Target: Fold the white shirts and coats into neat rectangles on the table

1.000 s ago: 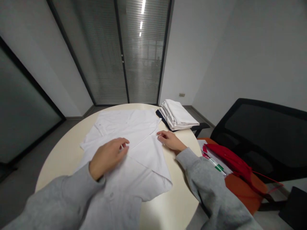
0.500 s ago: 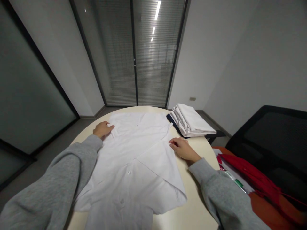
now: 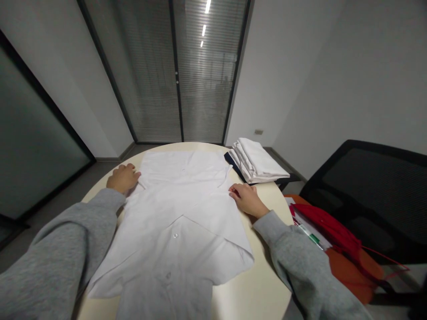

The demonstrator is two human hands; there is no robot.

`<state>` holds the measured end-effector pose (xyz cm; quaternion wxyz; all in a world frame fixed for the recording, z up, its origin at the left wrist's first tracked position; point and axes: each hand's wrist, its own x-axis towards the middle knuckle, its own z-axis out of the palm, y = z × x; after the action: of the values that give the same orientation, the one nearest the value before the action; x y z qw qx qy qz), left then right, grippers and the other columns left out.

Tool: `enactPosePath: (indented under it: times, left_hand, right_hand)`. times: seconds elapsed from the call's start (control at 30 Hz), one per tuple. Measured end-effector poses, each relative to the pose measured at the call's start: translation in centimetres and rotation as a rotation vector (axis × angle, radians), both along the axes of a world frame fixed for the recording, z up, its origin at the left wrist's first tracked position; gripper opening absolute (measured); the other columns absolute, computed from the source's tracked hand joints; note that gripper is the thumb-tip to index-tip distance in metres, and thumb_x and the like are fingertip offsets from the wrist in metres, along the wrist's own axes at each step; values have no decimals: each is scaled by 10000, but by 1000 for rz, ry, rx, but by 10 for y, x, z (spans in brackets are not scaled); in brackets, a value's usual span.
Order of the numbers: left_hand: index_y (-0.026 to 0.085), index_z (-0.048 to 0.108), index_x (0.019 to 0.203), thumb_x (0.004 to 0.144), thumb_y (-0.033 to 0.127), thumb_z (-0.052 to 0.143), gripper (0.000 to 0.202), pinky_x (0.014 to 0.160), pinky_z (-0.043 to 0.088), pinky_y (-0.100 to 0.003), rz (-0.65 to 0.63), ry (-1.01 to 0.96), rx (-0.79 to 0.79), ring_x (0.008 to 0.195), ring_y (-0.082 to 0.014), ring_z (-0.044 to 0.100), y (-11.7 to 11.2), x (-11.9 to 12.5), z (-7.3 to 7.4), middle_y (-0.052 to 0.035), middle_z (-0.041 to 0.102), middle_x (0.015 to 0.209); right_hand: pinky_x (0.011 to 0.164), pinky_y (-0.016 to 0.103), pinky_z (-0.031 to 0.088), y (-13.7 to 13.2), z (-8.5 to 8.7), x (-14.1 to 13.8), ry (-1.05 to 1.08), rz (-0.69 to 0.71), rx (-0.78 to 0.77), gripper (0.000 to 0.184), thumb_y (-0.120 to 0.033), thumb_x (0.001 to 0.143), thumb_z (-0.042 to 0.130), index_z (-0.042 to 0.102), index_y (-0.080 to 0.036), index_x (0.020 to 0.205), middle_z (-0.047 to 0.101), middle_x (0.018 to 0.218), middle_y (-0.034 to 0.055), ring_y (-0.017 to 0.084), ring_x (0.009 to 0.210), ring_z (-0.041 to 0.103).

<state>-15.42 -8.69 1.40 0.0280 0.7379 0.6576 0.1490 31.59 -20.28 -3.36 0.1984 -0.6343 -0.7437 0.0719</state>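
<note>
Shirt [image 3: 200,200] and fingers meet at two sides: its left edge lies at the thumb of the left hand [image 3: 123,178], its right edge at the fingertips of the right hand [image 3: 248,199]. The left fingers are bent; the right thumb and forefinger come close together. Whether either hand pinches the cloth, I cannot tell. The white fabric is thin and softly creased, with folded layers meeting in a shallow peak above a clear round button [image 3: 175,236]; short sleeves flare out toward the near side. It covers the middle of a smooth, pale, round table [image 3: 240,293]. At the table's far right edge sits a stack of folded white cloth [image 3: 258,160] over something dark. Past the right edge stands a black mesh chair [image 3: 370,191] with red fabric [image 3: 320,218] on its orange seat. Glass panels with blinds [image 3: 150,84] and plain grey walls [image 3: 287,66] rise behind.
</note>
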Motion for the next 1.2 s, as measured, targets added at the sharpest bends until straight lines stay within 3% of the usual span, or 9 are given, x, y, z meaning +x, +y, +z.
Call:
enactPosePath:
  times: [0.07,0.13,0.27,0.4,0.57,0.73,0.93,1.03,1.2]
  left_hand:
    - [-21,463,1395,1062,381,430,523,988,382,-486,39,78,97,1229,-383,484,-16,17,2,-243,569,1356]
    - [75,496,1407,1052,404,455,486,1031,383,-485,-74,151,145,1285,-382,481,-46,43,5,-204,549,1428]
    - [241,630,1188,1041,402,498,255,969,437,-415,-650,163,15,1094,-274,618,-146,117,13,-82,691,1209]
    - [229,642,1112,1019,235,546,134,767,445,-375,-1031,179,44,929,-247,616,-230,194,13,-65,698,1025]
    - [185,586,1303,1084,190,411,281,705,408,-381,-1174,178,268,988,-246,591,-232,252,7,-93,683,1184]
    - [178,648,957,1040,167,526,148,715,402,-389,-1208,257,295,944,-246,581,-204,257,-2,-65,680,935]
    - [187,648,934,1040,174,535,156,777,446,-369,-1209,184,78,922,-219,598,-211,230,-8,-50,691,939]
    - [207,671,1148,1041,302,573,174,946,477,-402,-1120,36,-124,1111,-240,604,-223,213,-6,-55,707,1185]
    - [182,368,1598,976,668,534,807,1235,311,-531,-1185,-37,-311,1520,-355,321,-246,183,-6,-119,404,1646]
  right_hand:
    - [890,414,308,-2,2,0,6,-19,6,144,-314,993,561,680,-242,1030,702,991,71,275,1013,561]
    - [908,421,324,-4,4,-1,24,-25,56,200,-349,1014,530,681,-242,1089,683,1082,93,285,1071,554]
    - [971,430,332,-4,3,-2,73,46,167,254,-340,1025,504,680,-237,1175,659,1198,110,282,1150,531]
    - [969,401,359,3,-4,0,118,80,96,199,-278,983,555,700,-216,1104,683,1073,81,248,1042,560]
    - [946,373,370,7,-9,4,99,70,99,131,-275,973,591,693,-196,958,653,1020,77,231,994,544]
    - [939,367,365,7,-10,7,78,87,113,99,-268,970,608,673,-197,947,624,1027,76,230,988,518]
    - [910,349,387,14,-8,13,114,164,115,80,-225,955,601,673,-195,939,634,1003,77,220,957,539]
    - [878,324,422,12,-3,18,177,171,126,93,-222,950,588,672,-197,919,646,946,57,204,909,568]
    - [900,356,451,-14,8,21,290,21,239,273,-298,1042,405,650,-192,1100,666,1093,100,225,992,592]
